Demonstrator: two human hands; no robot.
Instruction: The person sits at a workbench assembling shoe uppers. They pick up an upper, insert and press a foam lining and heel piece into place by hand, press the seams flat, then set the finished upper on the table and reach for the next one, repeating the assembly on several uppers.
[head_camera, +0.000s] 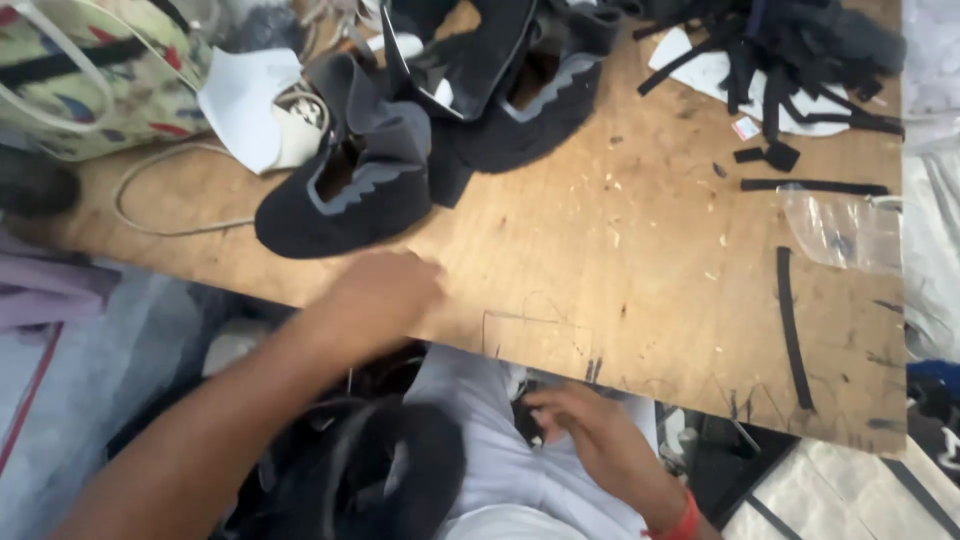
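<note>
My left hand (378, 296) hovers over the near edge of the wooden table (640, 250), just below a black shoe upper with grey trim (345, 195); the hand is blurred and nothing shows in it. Down in my lap, below the table edge, my right hand (580, 425) has its fingers curled on a small black piece (527, 420). A red band circles that wrist. A second black and grey upper (530, 100) lies farther back.
A heap of black strips on white paper (780, 60) sits at the back right, with loose strips (790, 330) and a clear plastic bag (840, 230) near the right edge. A patterned bag (90, 70), white pieces and a cord lie back left. Dark material rests in my lap.
</note>
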